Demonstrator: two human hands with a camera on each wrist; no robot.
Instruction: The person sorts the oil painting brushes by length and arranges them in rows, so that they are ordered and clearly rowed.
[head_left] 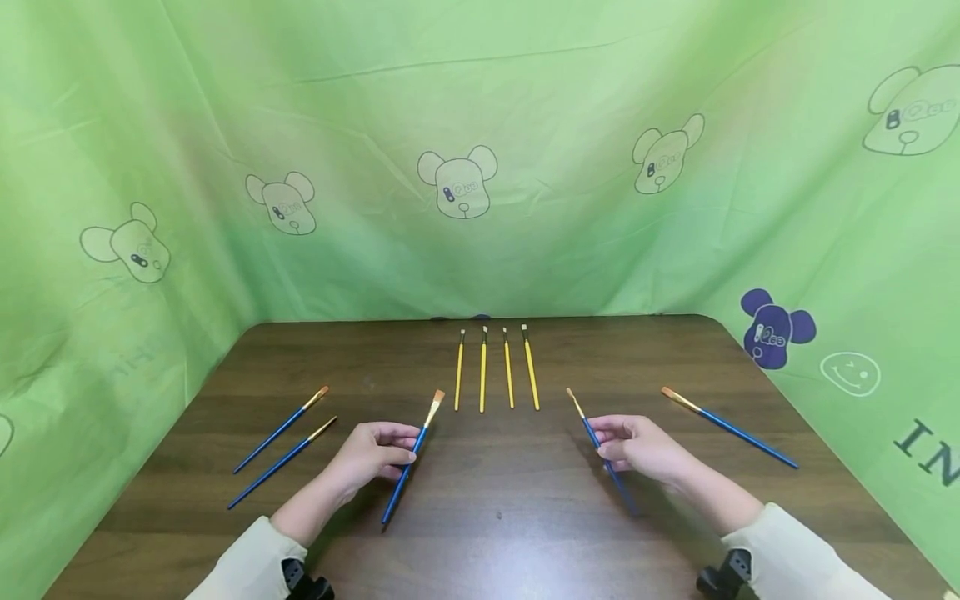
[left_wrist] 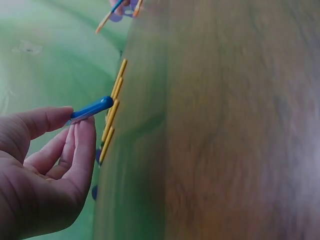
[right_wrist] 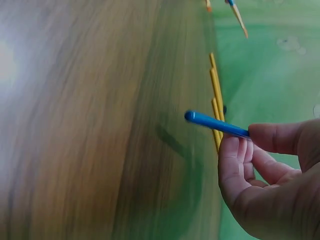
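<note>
My left hand [head_left: 375,457] pinches a blue-handled paintbrush [head_left: 397,490] between thumb and fingers, its broad bristles pointing away from me. In the left wrist view the blue handle end [left_wrist: 95,108] sticks out past the fingertips. A thinner blue paintbrush [head_left: 618,483] is pinched in my right hand [head_left: 641,448], bristles toward the far side. The right wrist view shows its rounded handle end [right_wrist: 210,121] beyond the thumb. Two more blue paintbrushes lie left of my left hand, an upper one [head_left: 279,433] and a lower one [head_left: 279,467]. Another blue paintbrush [head_left: 742,432] lies right of my right hand.
Several yellow-handled paintbrushes stand in a row at the far middle of the brown table [head_left: 480,550], from a leftmost one [head_left: 459,375] to a rightmost one [head_left: 532,375]. A green printed cloth [head_left: 360,242] hangs behind and around the table.
</note>
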